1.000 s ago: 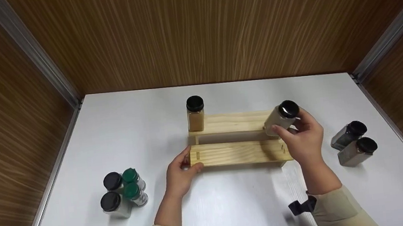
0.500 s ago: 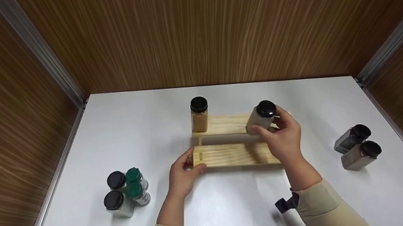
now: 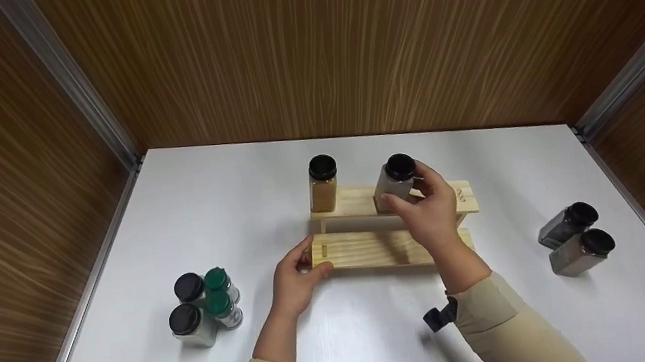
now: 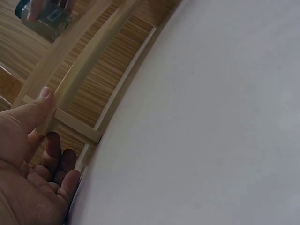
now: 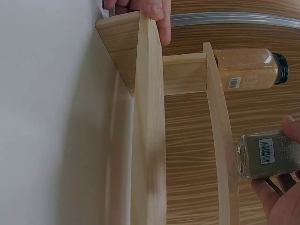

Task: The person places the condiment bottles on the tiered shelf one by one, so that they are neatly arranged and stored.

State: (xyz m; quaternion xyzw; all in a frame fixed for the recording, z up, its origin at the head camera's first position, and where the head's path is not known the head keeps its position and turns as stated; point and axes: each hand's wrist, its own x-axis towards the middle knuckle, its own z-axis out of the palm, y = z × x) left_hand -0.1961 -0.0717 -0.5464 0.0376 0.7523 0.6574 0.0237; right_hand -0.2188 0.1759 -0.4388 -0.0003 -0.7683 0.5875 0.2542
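worktop [image 3: 374, 331]: white, beneath all the fingers
right fingers [image 3: 428, 174]: curled round a black-capped, square glass jar [image 3: 389, 185]
left fingers [image 3: 296, 255]: gripping a pale wooden two-tier rack [image 3: 371, 249]

No words can be read: the orange jar [image 5: 247, 69] and gray jar [image 5: 273, 155] show barcodes [image 5: 266, 151], the rack [image 3: 366, 251] a blurry red mark [image 3: 460, 195].

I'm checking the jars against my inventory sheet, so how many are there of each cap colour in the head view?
Black-capped jars: 6 (1 in the right hand, 1 standing on the wooden rack, 4 on the white table)
Green-capped jars: 2 (both on the table)
Total: 8
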